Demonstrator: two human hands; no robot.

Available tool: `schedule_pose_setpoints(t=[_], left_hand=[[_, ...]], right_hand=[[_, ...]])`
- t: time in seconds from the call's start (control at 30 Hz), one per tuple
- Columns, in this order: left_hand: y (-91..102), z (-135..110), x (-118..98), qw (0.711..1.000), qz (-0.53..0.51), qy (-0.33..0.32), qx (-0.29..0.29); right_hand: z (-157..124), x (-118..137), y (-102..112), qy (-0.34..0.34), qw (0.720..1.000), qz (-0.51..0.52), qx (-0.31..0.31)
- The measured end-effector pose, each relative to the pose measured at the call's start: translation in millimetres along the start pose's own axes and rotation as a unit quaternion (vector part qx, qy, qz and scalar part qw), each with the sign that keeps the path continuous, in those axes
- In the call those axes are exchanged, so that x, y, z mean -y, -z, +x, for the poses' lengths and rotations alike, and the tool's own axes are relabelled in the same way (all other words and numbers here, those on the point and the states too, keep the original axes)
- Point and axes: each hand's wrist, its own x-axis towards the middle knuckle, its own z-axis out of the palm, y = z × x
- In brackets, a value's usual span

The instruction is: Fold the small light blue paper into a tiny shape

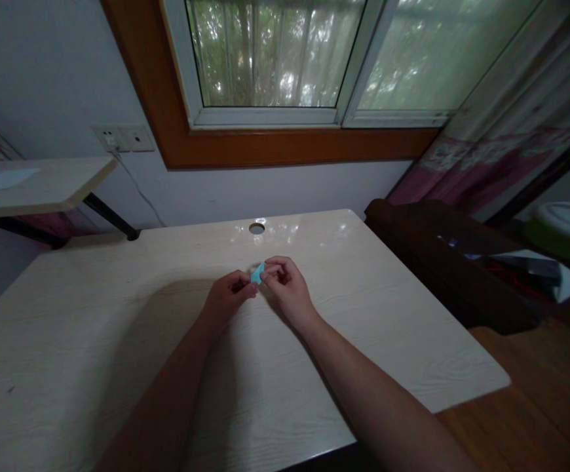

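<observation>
Fingers (260, 278) of both hands pinch a small blue paper (257, 273) at the frame's centre; left hand (228, 296) and right hand (287, 288) meet just above a pale desk (118, 354), window (275, 59) at top

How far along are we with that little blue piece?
Done: the blue piece already looks small and pointed, so it has probably been folded a few times. In hand: the left hand and the right hand both pinch it over the table. Left: it is too small to tell what shaping remains.
</observation>
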Motion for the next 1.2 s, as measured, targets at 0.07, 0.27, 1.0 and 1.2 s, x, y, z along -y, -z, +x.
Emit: schedule_pose_setpoints(t=[0.07, 0.27, 1.0, 1.2], left_hand=[[-0.4, 0.0, 0.8, 1.0, -0.004, 0.002, 0.0], [-1.6, -2.0, -3.7, 1.0, -0.018, 0.009, -0.004], [0.8, 0.9, -8.7, 0.997, 0.026, -0.039, -0.069], [0.7, 1.5, -10.3, 0.995, 0.025, -0.031, -0.091]], right_hand=[[-0.6, -0.4, 0.5, 0.004, 1.0, -0.009, -0.006], [0.9, -0.2, 2.6, 0.017, 1.0, -0.018, 0.002], [2.0, -5.7, 0.4, -0.011, 0.999, -0.028, 0.028], [-2.8, -0.4, -0.8, -0.011, 0.995, -0.067, 0.071]])
